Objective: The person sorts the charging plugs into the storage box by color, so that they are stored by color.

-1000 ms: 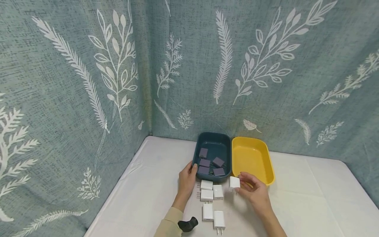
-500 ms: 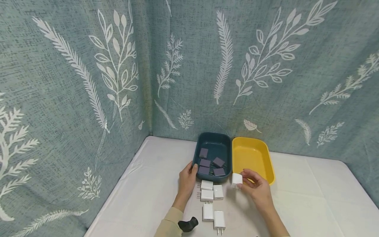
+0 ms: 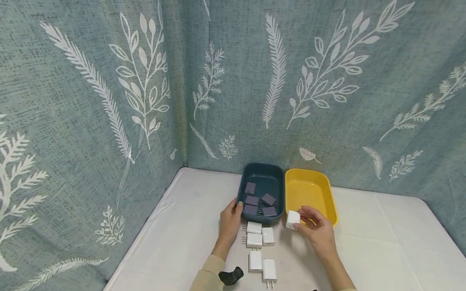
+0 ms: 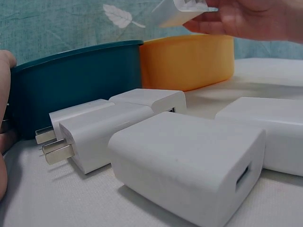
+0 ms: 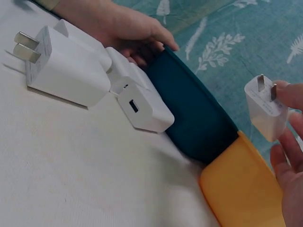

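Observation:
My right hand pinches a white two-prong charger plug between thumb and fingers, in the air at the front rim of the yellow bin. In the right wrist view this charger has its metal prongs turned up. At the dark teal bin, my left hand grips the front left corner, thumb at the rim and fingers against the outer wall. Several purple-grey chargers lie inside the teal bin. In front of it, several white chargers lie on the white cloth.
Both bins stand side by side near the back curtain, which has white leaf prints. A black curved object shows beside my left sleeve. White cloth covers the table to the right.
My right hand has moved a little right and away from me with the white charger, from in front of the bins to the yellow bin's front rim. The left hand stays put.

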{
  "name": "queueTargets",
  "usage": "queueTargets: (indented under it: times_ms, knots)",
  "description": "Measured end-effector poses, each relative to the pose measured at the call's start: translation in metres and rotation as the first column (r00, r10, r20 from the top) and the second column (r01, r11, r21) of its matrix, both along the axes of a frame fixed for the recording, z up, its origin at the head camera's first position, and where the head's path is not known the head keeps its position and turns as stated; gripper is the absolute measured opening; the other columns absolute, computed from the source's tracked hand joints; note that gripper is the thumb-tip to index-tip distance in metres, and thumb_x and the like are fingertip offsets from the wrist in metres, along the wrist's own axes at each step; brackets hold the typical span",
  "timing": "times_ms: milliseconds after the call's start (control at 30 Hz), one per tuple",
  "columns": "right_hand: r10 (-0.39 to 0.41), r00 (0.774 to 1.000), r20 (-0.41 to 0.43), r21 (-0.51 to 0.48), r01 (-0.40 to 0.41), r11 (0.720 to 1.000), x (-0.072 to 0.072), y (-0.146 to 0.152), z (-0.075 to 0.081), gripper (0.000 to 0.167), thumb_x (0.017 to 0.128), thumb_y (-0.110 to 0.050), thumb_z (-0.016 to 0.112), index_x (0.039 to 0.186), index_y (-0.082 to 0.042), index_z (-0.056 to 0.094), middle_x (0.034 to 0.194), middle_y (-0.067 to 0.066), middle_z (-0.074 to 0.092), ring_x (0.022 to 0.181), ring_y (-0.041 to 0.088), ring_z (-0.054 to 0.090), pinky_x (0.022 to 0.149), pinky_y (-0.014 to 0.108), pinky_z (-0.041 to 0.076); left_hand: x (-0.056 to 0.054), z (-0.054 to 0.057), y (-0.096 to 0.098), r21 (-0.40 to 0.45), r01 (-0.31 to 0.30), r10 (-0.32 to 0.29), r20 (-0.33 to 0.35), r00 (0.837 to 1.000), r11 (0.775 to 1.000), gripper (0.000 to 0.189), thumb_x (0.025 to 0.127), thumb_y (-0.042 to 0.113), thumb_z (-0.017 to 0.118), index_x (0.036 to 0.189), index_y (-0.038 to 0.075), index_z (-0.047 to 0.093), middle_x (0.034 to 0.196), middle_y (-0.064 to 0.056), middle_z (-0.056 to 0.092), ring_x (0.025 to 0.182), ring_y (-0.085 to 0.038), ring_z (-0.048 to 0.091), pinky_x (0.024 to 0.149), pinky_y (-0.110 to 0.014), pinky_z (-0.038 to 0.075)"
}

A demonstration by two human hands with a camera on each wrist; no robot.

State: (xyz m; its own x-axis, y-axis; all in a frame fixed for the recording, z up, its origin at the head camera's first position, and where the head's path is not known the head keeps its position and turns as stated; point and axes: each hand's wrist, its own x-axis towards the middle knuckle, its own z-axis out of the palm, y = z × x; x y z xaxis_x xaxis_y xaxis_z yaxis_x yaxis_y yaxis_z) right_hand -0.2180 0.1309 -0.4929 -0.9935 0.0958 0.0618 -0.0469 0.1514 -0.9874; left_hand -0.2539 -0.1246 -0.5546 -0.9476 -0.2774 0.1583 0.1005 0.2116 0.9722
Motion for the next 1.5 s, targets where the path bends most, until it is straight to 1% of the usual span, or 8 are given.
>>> queueTargets:
  times_ms: [167, 333, 533, 733, 967, 1233, 1367, 1500]
  knots:
    - [-0.017, 0.997, -0.076, -0.041, 0.014, 0.999, -0.001, -0.002, 0.000, 0.056, 0.072, 0.001, 0.082, 0.123, 0.000, 0.060, 0.110, -0.004, 0.065, 0.100, 0.005, 0.064, 0.093, 0.019, 0.055, -0.001, -0.003, 0.000, 0.000, -0.001, 0.001, 0.004, 1.000, 1.000, 0.052, 0.101, 0.037, 0.049, 0.140, 0.002, 0.051, 0.142, -0.017, 0.054, 0.133, -0.029, 0.051, 0.109, -0.040, 0.045]
    - [-0.014, 0.995, -0.103, -0.055, 0.009, 0.998, -0.002, -0.001, 0.001, 0.056, 0.072, 0.004, 0.082, 0.123, 0.005, 0.059, 0.105, -0.009, 0.067, 0.096, 0.004, 0.065, 0.091, 0.021, 0.056, -0.001, -0.003, 0.001, -0.001, -0.002, 0.002, 0.005, 1.000, 1.000, 0.050, 0.101, 0.035, 0.050, 0.139, 0.002, 0.051, 0.141, -0.016, 0.055, 0.133, -0.028, 0.051, 0.109, -0.040, 0.046]
    - [-0.009, 0.996, -0.088, -0.050, 0.005, 0.999, -0.003, 0.001, 0.002, 0.056, 0.073, 0.000, 0.082, 0.124, 0.002, 0.059, 0.106, -0.010, 0.066, 0.097, 0.003, 0.064, 0.091, 0.019, 0.056, -0.001, -0.002, 0.001, -0.010, -0.003, 0.003, 0.006, 1.000, 1.000, 0.052, 0.101, 0.037, 0.049, 0.139, 0.002, 0.051, 0.141, -0.016, 0.055, 0.133, -0.029, 0.051, 0.109, -0.040, 0.046]
    - [-0.013, 0.997, -0.076, -0.049, 0.009, 0.999, -0.004, 0.001, 0.003, 0.054, 0.074, -0.002, 0.082, 0.124, 0.001, 0.059, 0.108, -0.008, 0.066, 0.099, 0.004, 0.064, 0.091, 0.017, 0.055, 0.000, -0.001, 0.000, -0.010, -0.006, 0.006, 0.008, 1.000, 1.000, 0.051, 0.101, 0.035, 0.049, 0.139, 0.001, 0.051, 0.140, -0.018, 0.055, 0.132, -0.030, 0.052, 0.109, -0.040, 0.046]
    - [-0.024, 0.998, -0.050, -0.017, 0.023, 1.000, -0.009, 0.002, 0.005, 0.053, 0.078, -0.011, 0.082, 0.124, -0.002, 0.059, 0.114, 0.000, 0.065, 0.101, 0.005, 0.063, 0.093, 0.015, 0.053, -0.001, 0.000, 0.000, 0.001, 0.000, 0.000, 0.004, 1.000, 1.000, 0.051, 0.101, 0.035, 0.050, 0.139, 0.001, 0.051, 0.140, -0.018, 0.055, 0.132, -0.029, 0.052, 0.109, -0.040, 0.046]
    - [-0.044, 0.999, -0.027, 0.013, 0.045, 0.999, -0.016, 0.005, 0.003, 0.052, 0.080, -0.016, 0.080, 0.126, -0.003, 0.059, 0.116, -0.001, 0.065, 0.103, 0.005, 0.061, 0.092, 0.012, 0.053, -0.002, -0.001, -0.001, -0.003, -0.004, 0.005, 0.006, 1.000, 1.000, 0.052, 0.101, 0.036, 0.050, 0.139, 0.001, 0.051, 0.140, -0.018, 0.055, 0.131, -0.029, 0.053, 0.109, -0.040, 0.047]
    - [-0.053, 0.999, 0.001, 0.032, 0.053, 0.998, -0.018, 0.005, 0.003, 0.053, 0.081, -0.020, 0.079, 0.128, -0.005, 0.059, 0.120, 0.002, 0.064, 0.105, 0.005, 0.059, 0.090, 0.008, 0.051, -0.001, -0.001, 0.000, -0.005, -0.003, 0.003, 0.003, 1.000, 1.000, 0.051, 0.101, 0.035, 0.050, 0.138, 0.000, 0.051, 0.140, -0.018, 0.055, 0.131, -0.029, 0.053, 0.108, -0.040, 0.047]
    - [-0.064, 0.998, 0.014, 0.037, 0.063, 0.997, -0.020, 0.004, 0.004, 0.053, 0.082, -0.020, 0.079, 0.129, -0.006, 0.058, 0.122, 0.006, 0.063, 0.106, 0.006, 0.059, 0.089, 0.007, 0.050, -0.001, -0.001, -0.001, -0.003, -0.002, 0.002, 0.003, 1.000, 1.000, 0.051, 0.101, 0.035, 0.050, 0.138, 0.000, 0.051, 0.140, -0.018, 0.056, 0.131, -0.028, 0.053, 0.109, -0.040, 0.047]
